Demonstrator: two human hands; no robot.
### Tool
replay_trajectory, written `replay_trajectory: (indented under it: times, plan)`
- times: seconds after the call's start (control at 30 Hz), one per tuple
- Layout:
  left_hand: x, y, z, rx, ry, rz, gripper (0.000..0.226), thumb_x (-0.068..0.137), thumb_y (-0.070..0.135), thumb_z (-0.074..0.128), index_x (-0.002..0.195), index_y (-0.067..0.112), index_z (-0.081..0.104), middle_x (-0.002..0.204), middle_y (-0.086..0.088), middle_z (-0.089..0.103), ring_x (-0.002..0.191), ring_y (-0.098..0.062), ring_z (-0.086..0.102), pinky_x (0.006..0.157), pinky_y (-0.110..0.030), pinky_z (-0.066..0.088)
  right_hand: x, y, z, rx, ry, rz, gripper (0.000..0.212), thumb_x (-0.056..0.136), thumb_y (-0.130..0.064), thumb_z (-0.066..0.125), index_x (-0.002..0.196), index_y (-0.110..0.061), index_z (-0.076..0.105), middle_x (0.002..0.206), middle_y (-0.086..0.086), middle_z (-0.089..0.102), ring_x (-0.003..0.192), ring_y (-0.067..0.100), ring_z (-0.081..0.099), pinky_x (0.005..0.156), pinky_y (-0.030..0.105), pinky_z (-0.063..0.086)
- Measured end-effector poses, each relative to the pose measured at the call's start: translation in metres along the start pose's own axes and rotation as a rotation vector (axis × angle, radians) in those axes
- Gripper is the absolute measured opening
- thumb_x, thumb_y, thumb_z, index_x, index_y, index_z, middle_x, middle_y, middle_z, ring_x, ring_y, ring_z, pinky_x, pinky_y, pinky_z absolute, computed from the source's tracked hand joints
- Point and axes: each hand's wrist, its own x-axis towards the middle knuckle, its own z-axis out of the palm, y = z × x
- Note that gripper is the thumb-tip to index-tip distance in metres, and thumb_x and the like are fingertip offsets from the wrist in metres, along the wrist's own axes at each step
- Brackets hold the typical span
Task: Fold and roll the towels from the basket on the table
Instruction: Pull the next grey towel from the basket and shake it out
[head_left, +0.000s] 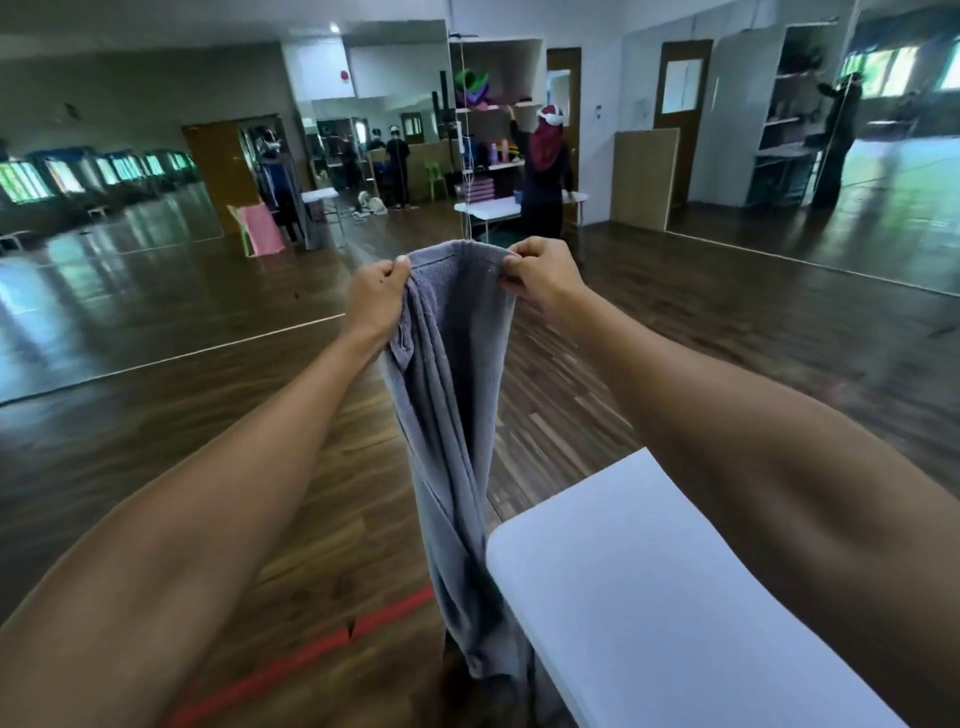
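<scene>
Bare forearms stretched forward; left hand and right hand pinching top edge of grey towel at 12 o'clock. Hanging folded beside table corner at 4 o'clock. Open floor at 9 o'clock. No readable writing.

Two bare forearms, no sleeves, watch or rings

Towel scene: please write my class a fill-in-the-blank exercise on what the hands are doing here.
1. Both hands hold a grey ___ by its top edge.
2. The towel hangs down in front of the white ___.
3. The left hand and right hand grip it in the ___, above the wooden floor.

Answers: towel; table; air
</scene>
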Motion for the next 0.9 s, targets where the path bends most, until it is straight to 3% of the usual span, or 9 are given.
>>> replay_trajectory:
  times: [0.2,0.27,0.33,0.4,0.47,0.57,0.67,0.8,0.9]
  plan:
    - [0.082,-0.064,0.081,0.076,0.011,-0.088,0.041,0.099,0.034,0.048,0.06,0.021,0.042,0.057,0.001,0.041,0.05,-0.009,0.036,0.051,-0.022,0.029,0.132,0.082,-0.049,-0.091,0.137,0.018,0.009,0.087,-0.011,0.061,0.092,-0.011,0.069,0.094,0.011,0.069,0.089,0.023,0.068,0.078,0.04,0.06]
    - [0.102,-0.089,0.094,0.108,0.013,-0.082,0.03,0.095,0.023,0.055,0.065,0.016,0.054,0.062,-0.004,0.052,0.056,-0.011,0.047,0.061,-0.026,0.039,0.17,0.113,-0.069,-0.17,0.178,0.035,0.012,0.083,-0.016,0.061,0.089,-0.014,0.071,0.09,0.007,0.071,0.088,0.023,0.068,0.08,0.043,0.058]
    - [0.116,-0.119,0.103,0.211,-0.059,-0.01,0.017,0.083,0.004,0.051,0.071,-0.001,0.061,0.071,-0.021,0.059,0.069,-0.027,0.055,0.071,-0.036,0.041,0.2,0.145,-0.089,-0.25,0.206,0.056,0.014,0.081,-0.017,0.058,0.086,-0.016,0.071,0.089,0.008,0.071,0.09,0.025,0.068,0.083,0.045,0.056]
    - [0.125,-0.147,0.113,0.298,-0.114,0.032,0.021,0.077,-0.002,0.042,0.062,0.004,0.055,0.068,-0.017,0.054,0.068,-0.022,0.049,0.069,-0.035,0.035,0.217,0.174,-0.108,-0.306,0.24,0.084,0.018,0.083,-0.016,0.055,0.09,-0.016,0.071,0.094,0.01,0.072,0.093,0.027,0.067,0.086,0.043,0.054]
    - [0.127,-0.162,0.122,0.257,-0.073,-0.023,0.031,0.08,0.001,0.037,0.06,0.025,0.039,0.066,0.006,0.042,0.067,-0.006,0.038,0.065,-0.028,0.03,0.223,0.197,-0.132,-0.325,0.299,0.123,0.021,0.086,-0.013,0.052,0.096,-0.013,0.071,0.099,0.011,0.071,0.097,0.025,0.066,0.088,0.036,0.053]
    - [0.115,-0.185,0.134,0.297,-0.034,-0.134,0.044,0.085,-0.005,0.038,0.063,0.032,0.029,0.066,0.007,0.036,0.072,-0.015,0.038,0.063,-0.024,0.029,0.222,0.233,-0.171,-0.355,0.416,0.179,0.025,0.091,-0.011,0.048,0.105,-0.009,0.069,0.109,0.01,0.068,0.103,0.021,0.062,0.079,0.017,0.041]
    - [0.088,-0.202,0.148,0.07,0.064,-0.35,0.042,0.084,-0.01,0.038,0.059,0.024,0.037,0.062,0.006,0.041,0.059,0.0,0.037,0.057,-0.011,0.03,0.207,0.273,-0.205,-0.404,0.511,0.237,0.024,0.094,-0.012,0.047,0.107,-0.008,0.067,0.119,0.013,0.062,0.107,0.023,0.058,0.073,0.013,0.033]
    - [0.035,-0.201,0.178,-0.186,0.086,-0.586,0.031,0.081,-0.005,0.038,0.059,0.016,0.04,0.041,0.019,0.044,0.046,0.004,0.039,0.051,-0.013,0.032,0.167,0.316,-0.236,-0.478,0.561,0.304,0.024,0.094,-0.01,0.046,0.107,-0.004,0.066,0.122,0.014,0.06,0.109,0.028,0.058,0.074,0.013,0.031]
    - [-0.012,-0.191,0.196,-0.266,0.038,-0.657,0.024,0.078,-0.002,0.038,0.061,0.016,0.04,0.059,0.008,0.045,0.055,-0.002,0.038,0.051,-0.015,0.034,0.125,0.333,-0.258,-0.52,0.617,0.346,0.026,0.095,-0.006,0.045,0.11,-0.001,0.066,0.122,0.016,0.061,0.11,0.029,0.058,0.079,0.017,0.034]
